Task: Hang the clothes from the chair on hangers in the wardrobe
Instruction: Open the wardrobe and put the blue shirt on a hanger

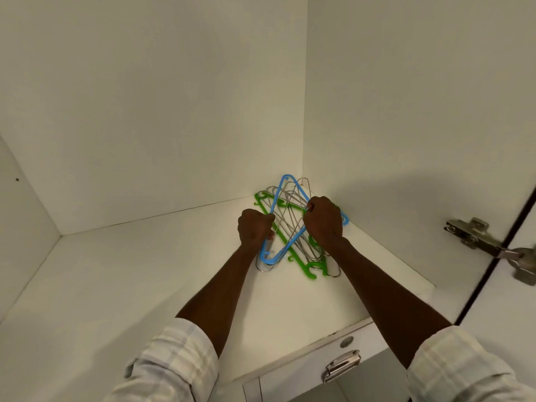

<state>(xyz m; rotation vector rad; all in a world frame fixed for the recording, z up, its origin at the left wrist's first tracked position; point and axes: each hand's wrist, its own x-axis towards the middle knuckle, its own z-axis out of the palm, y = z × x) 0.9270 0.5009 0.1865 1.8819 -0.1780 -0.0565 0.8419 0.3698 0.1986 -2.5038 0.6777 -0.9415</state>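
Interior of a white wardrobe, viewed from above. A tangled pile of hangers lies on the wardrobe shelf (130, 285) at its far right corner: a green plastic hanger (282, 237) at the bottom, several metal wire hangers (293, 224) over it, and a blue plastic hanger (278, 198) tilted up from the pile. The left hand (255, 229) has its fingers curled round the blue hanger's left arm; the right hand (323, 220) is clenched on the hanger's right arm together with wire. A metal door hinge (475, 236) shows at right, a latch (342, 365) below the shelf's front edge.
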